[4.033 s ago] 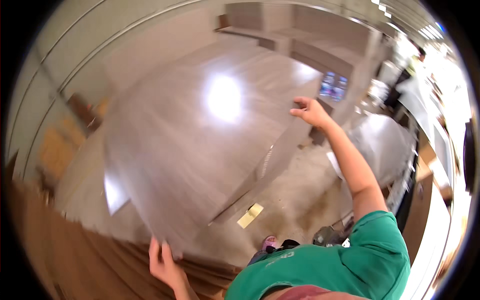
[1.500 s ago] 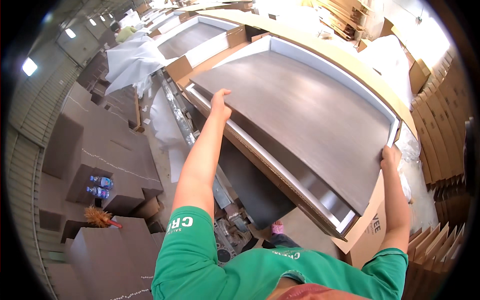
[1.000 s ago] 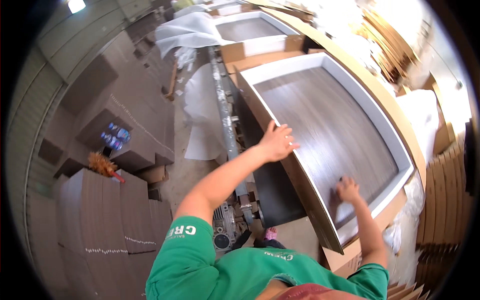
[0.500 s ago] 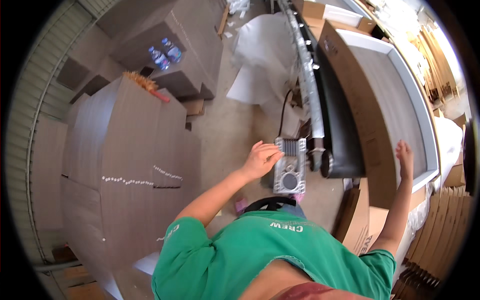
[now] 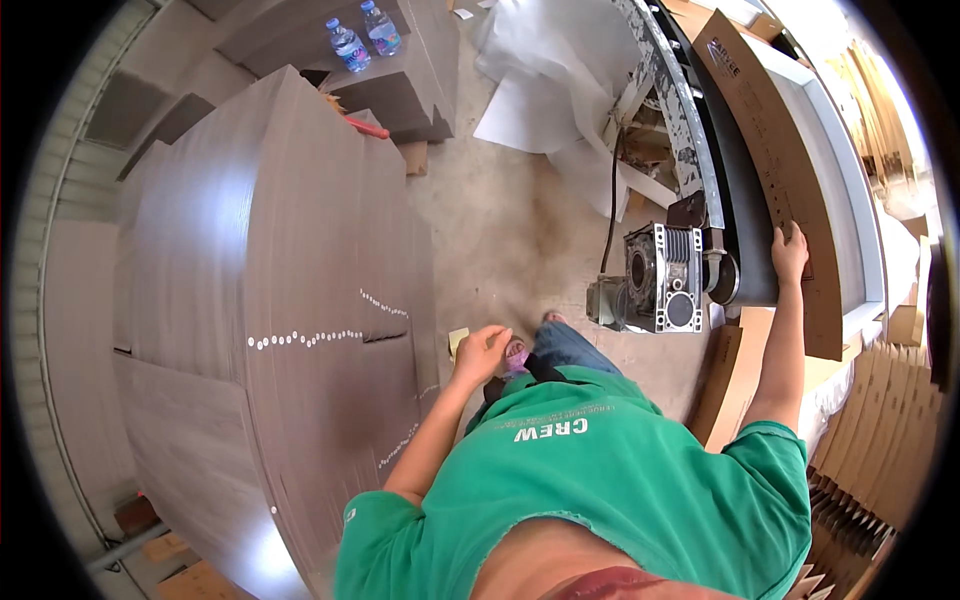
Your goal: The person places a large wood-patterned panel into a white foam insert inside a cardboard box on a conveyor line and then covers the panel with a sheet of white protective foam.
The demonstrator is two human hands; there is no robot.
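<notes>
My right hand [image 5: 790, 252] rests against the outer face of a long brown cardboard box's raised side [image 5: 765, 150], its fingers apart and not wrapped round anything I can see. Inside that box lies a wide grey panel with a pale border [image 5: 845, 190]. My left hand [image 5: 482, 355] hangs in front of my body, above the floor, fingers loosely bent with nothing visible in them. Beyond my right forearm, the box lies along a black conveyor belt [image 5: 735, 190]. A metal gear motor [image 5: 663, 278] sits at the near end of the conveyor frame.
Large grey-brown wrapped stacks [image 5: 310, 220] stand on my left. A red handle [image 5: 367, 127] and two water bottles [image 5: 365, 40] lie or stand on them. White foam sheet [image 5: 540, 80] covers some floor ahead. Folded cardboard [image 5: 870, 430] is stacked at right.
My left hand has drawn back from near the motor toward my body, lower and to the left. My right hand has moved from over the panel to the cardboard side. The view has shifted.
</notes>
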